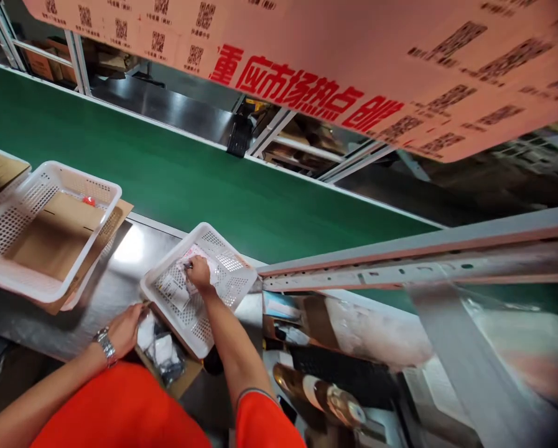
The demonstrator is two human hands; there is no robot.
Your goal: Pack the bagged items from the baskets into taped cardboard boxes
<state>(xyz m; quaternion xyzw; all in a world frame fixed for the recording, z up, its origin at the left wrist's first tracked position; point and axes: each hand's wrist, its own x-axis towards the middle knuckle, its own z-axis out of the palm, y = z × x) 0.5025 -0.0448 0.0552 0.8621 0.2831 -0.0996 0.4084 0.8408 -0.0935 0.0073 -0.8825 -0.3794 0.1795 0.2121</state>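
Note:
My right hand (pixel 199 274) reaches into a white perforated plastic basket (pixel 248 274), its fingers closed around a small dark object that looks like a pen. Beneath that hand, printed paper slips (pixel 173 289) lie on the basket's floor, partly covered by it. My left hand (pixel 124 328), with a metal watch on the wrist, has its fingers closed at the corner of an open cardboard box (pixel 190 378). Clear-wrapped white and dark items (pixel 162 348) fill that box, which sits against the near side of the basket.
Another white basket (pixel 115 193) with cardboard inside stands to the left on the metal table (pixel 124 267). Beyond runs a green conveyor belt (pixel 190 180). A pink sign (pixel 306 37) hangs overhead. At right are a metal rail (pixel 400 267), a tape roll (pixel 306 389) and a dark keyboard (pixel 344 373).

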